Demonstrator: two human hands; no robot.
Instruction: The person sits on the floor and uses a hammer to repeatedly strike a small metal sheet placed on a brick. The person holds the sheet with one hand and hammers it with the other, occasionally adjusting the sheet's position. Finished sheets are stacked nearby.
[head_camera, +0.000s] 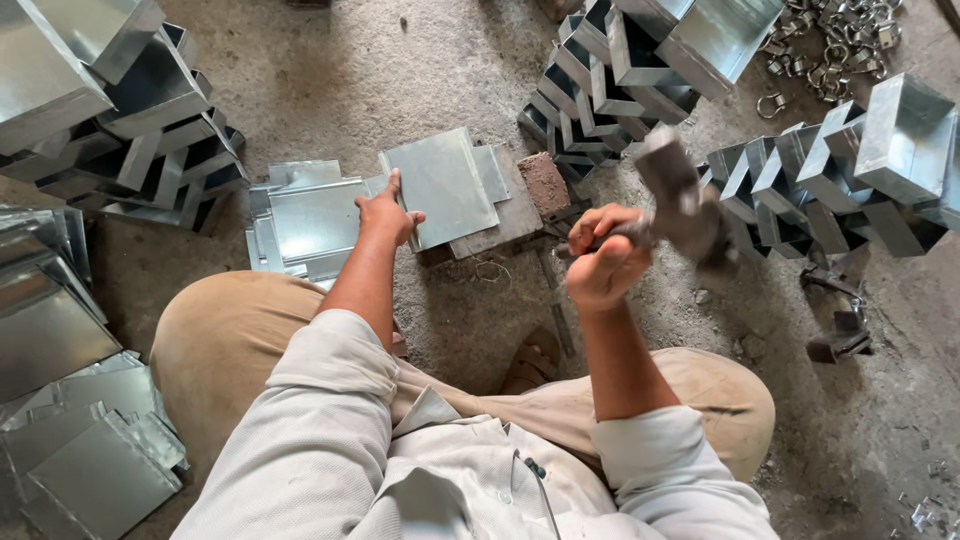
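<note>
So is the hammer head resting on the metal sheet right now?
No, the right hand holds the hammer raised, off to the side of the metal sheet under the left hand.

— What is carrying everything here?

— A rough grey concrete floor (400, 70) is bearing it all. Stacks of folded sheet-metal boxes (830, 170) are sitting on it to either side.

— And in the middle?

— A flat block (510, 215) is lying there beside a brick (545, 183), with cut metal sheets (310, 215) resting alongside. Loose metal rings (835, 45) are lying scattered at the top right.
</note>
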